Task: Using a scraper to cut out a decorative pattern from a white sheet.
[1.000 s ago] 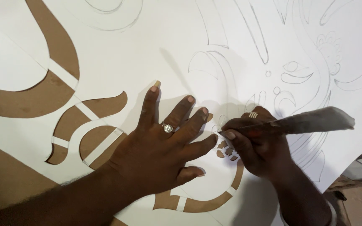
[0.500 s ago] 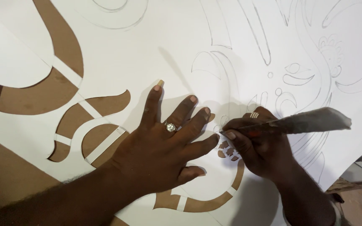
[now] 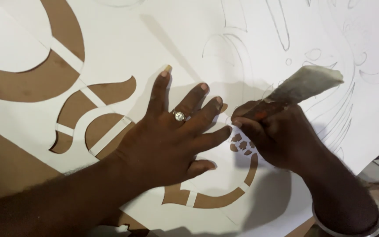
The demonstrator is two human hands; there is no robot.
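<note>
Hands barely shifted, left hand (image 3: 172,136) fingers spread flat on one white sheet (image 3: 189,48), right hand (image 3: 277,136) gripping one knife (image 3: 301,85)

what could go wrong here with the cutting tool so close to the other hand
1. The left hand lies flat on the large white paper sheet with pencilled ornament, its fingertips right beside the tip of the cloth-wrapped cutting tool in the right hand's grip; a slip may nick a finger.
2. The thin white paper bridges between the brown cut-out openings look fragile; pressing or dragging might tear them.
3. The tiny cut-outs sit close together, so one overshoot may join them.
</note>
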